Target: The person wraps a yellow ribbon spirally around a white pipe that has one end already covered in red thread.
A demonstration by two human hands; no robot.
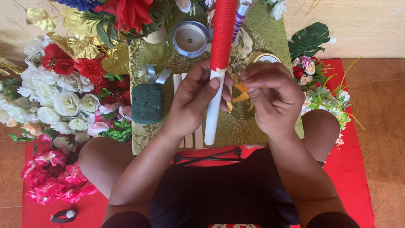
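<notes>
The person sat cross-legged on a red mat point(358, 169) with a green patterned cloth point(261, 38) spread in front of the knees. The left hand point(192, 101) was closed around a long white stick point(213, 122), gripping it just below where red ribbon point(222, 33) had been wound round its upper part; the stick stood almost upright over the cloth, its lower end near the lap. The right hand point(272, 95) was just beside it, fingertips pinched narrowly on a piece of yellow tape point(241, 93) that ran toward the stick.

On the cloth, left of the hands, lay a dark green foam block point(147, 103), with a silver ribbon spool point(190, 39) farther up. More plain sticks point(198, 137) lay under the left wrist. A roll of tape point(266, 58) sat just above the right hand. White and red artificial flowers point(63, 93) were heaped on the left, pink ones point(50, 177) lower down, and a smaller bunch point(312, 71) on the right. A wristwatch point(63, 215) lay on the mat near the left knee.
</notes>
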